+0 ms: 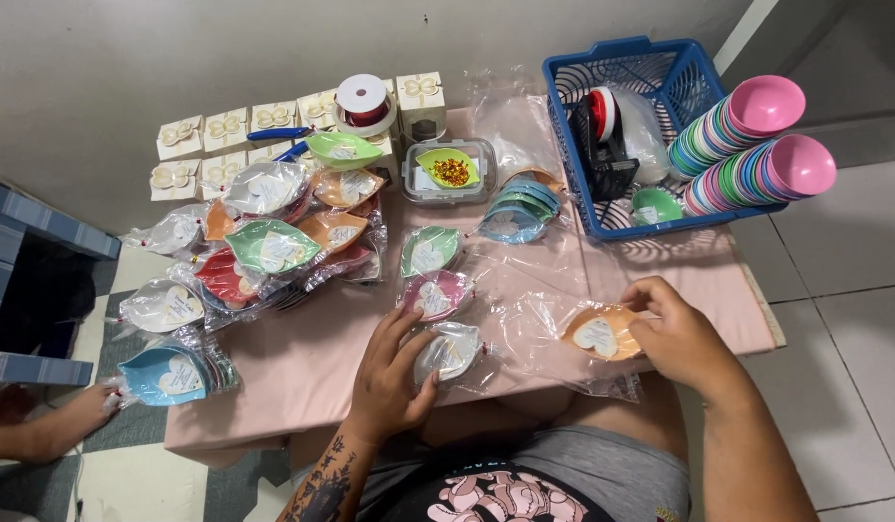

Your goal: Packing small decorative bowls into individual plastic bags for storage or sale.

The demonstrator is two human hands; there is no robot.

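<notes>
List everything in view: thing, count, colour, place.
low table: one, pink cloth top, centre
wrapped leaf-shaped dishes: many, mixed colours, table left and middle
small gift boxes: several, cream, far left edge
ribbon spool: one, red ribbon, on the boxes
clear container: one, holds a green dish with beads
basket: one, blue, far right
stacked bowls: two stacks, pink ends, beside basket
bare foot: one, lower left floor
left hand: on a silver dish
right hand: holding an orange dish
</notes>
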